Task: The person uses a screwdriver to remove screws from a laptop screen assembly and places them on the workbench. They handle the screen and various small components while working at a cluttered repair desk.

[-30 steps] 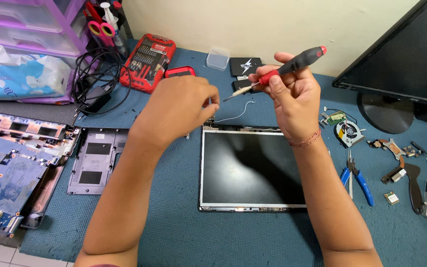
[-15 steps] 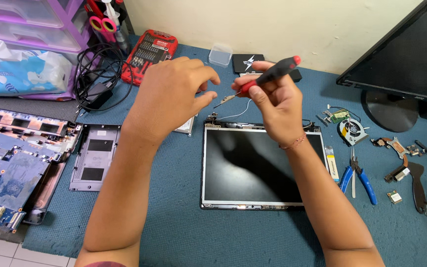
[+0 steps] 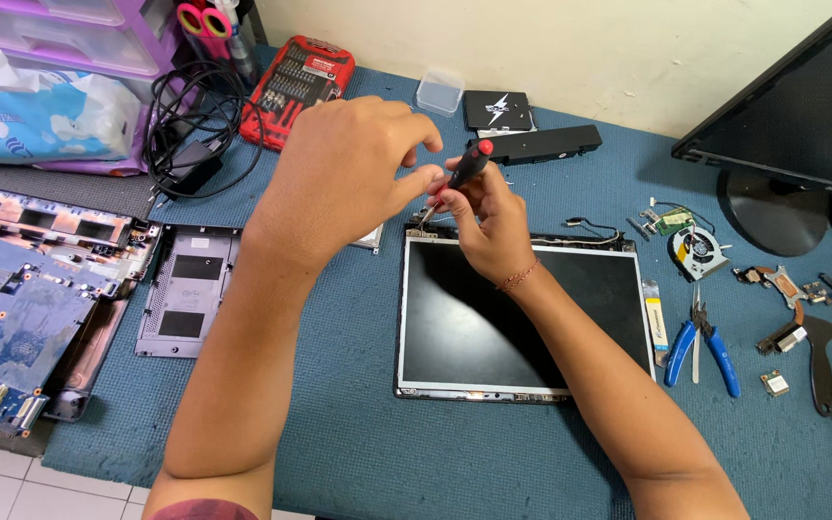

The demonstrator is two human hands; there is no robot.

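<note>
A bare laptop screen panel [image 3: 493, 318] lies flat on the blue mat [image 3: 358, 443]. My right hand [image 3: 488, 217] grips a red and black screwdriver [image 3: 464, 169], its tip down at the panel's top left corner. My left hand [image 3: 344, 173] hovers just left of that corner, thumb and forefinger pinched near the screwdriver's shaft. Whether those fingers hold a screw is hidden.
A dismantled laptop base [image 3: 21, 289] and a grey cover plate [image 3: 185, 303] lie at the left. A red bit set [image 3: 300, 77], cables [image 3: 195, 125], a black bar [image 3: 541, 144], a fan [image 3: 695, 250], blue pliers [image 3: 700, 342] and a monitor [image 3: 801, 116] surround the panel.
Both hands have come down toward the panel's top left corner. The screwdriver has swung from nearly level to steeply upright, tip on the corner.
</note>
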